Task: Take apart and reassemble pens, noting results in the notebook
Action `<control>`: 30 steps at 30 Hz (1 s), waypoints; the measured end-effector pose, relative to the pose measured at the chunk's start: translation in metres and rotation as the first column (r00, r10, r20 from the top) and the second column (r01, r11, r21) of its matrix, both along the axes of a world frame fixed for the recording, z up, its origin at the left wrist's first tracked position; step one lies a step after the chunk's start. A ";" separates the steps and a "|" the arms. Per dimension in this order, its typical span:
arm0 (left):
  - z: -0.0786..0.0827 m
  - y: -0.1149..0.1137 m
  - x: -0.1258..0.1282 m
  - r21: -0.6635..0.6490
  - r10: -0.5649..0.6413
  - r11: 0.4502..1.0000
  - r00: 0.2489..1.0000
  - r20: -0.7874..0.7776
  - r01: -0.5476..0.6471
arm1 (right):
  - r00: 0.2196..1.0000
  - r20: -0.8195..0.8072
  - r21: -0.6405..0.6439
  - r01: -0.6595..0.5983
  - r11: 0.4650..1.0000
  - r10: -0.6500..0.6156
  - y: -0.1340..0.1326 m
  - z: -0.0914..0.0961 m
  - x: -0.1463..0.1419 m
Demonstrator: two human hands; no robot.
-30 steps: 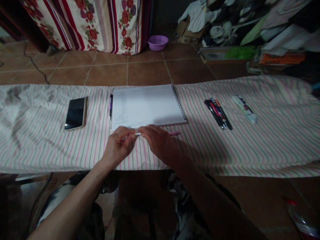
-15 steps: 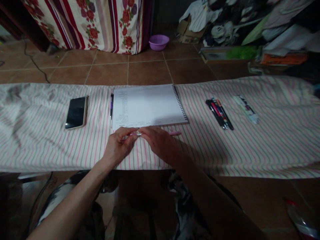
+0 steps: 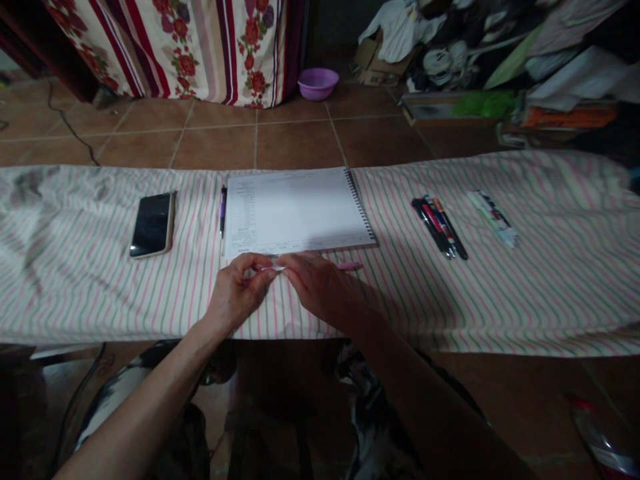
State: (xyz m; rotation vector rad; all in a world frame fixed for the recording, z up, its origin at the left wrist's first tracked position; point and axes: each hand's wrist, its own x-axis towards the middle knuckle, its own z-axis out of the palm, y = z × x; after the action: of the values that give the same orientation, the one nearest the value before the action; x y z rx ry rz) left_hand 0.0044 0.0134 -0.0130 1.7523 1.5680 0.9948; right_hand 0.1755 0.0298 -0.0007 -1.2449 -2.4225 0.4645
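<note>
A slim pink pen [image 3: 350, 267] lies level between my hands, just in front of the near edge of a spiral notebook [image 3: 305, 207]. My left hand [image 3: 243, 280] pinches its left part between thumb and fingers. My right hand [image 3: 320, 283] is closed around the other part, and the pink end sticks out past its right side. A short whitish length shows between the two thumbs. Most of the pen is hidden by my fingers, so I cannot tell if it is in one piece.
A purple-black pen [image 3: 223, 212] lies along the notebook's left edge. Farther left is a phone [image 3: 153, 225]. To the right are a bunch of pens [image 3: 440, 229] and whitish pens [image 3: 495, 219]. All rest on a striped cloth [image 3: 550, 280]. Beyond, a purple basin [image 3: 319, 85] stands on the floor.
My fingers have shifted slightly around the pen, and the left fingers are a little more curled. Everything else on the cloth stays in place.
</note>
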 end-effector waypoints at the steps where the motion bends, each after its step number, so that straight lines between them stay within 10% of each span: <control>1: 0.001 0.000 0.000 -0.010 0.004 1.000 1.000 0.002 -0.004 | 1.000 -0.006 0.006 -0.018 1.000 0.018 0.000 0.000 0.000; 30: -0.001 -0.001 0.000 -0.006 -0.044 0.999 0.998 0.054 0.044 | 0.981 0.055 0.112 -0.189 0.976 0.184 0.005 -0.004 0.003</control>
State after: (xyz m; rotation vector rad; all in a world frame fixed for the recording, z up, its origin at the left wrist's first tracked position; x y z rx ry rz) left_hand 0.0040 0.0124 -0.0140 1.7329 1.4912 1.0053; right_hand 0.1787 0.0346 -0.0051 -0.9943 -2.5765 0.3437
